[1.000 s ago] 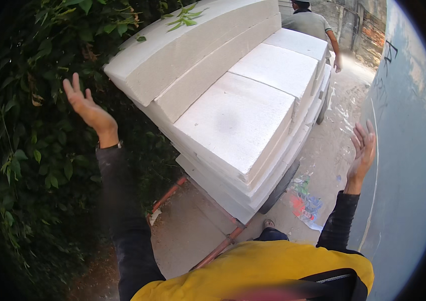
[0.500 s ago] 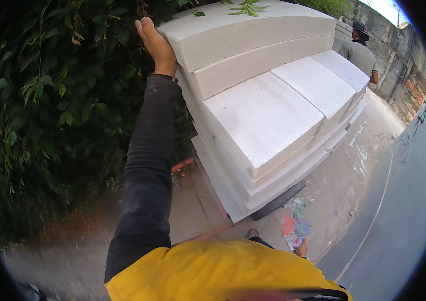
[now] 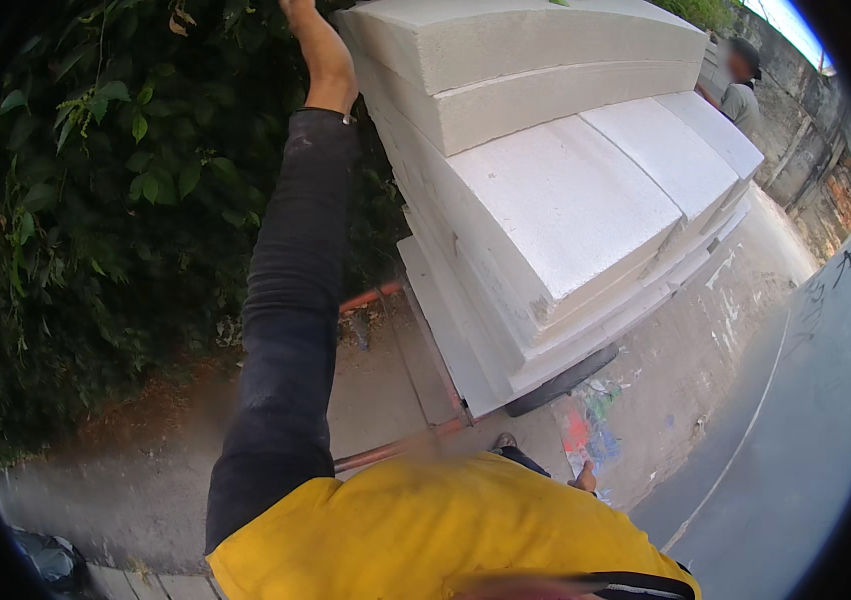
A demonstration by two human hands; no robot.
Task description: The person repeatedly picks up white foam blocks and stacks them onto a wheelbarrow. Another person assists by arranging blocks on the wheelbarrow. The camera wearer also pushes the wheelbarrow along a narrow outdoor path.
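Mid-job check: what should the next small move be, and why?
Probably raise the bare right hand toward the near corner of the tall stack of white rectangular blocks: it hangs low, apart from the stack, while the bare left hand, partly out of frame, is up beside the stack's higher left side.

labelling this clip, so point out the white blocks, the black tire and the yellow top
White blocks (image 3: 565,205), head view: upper face of a near block.
Black tire (image 3: 565,385), head view: middle of its visible part.
Yellow top (image 3: 425,525), head view: middle of the cloth.

One block stack — one tyre
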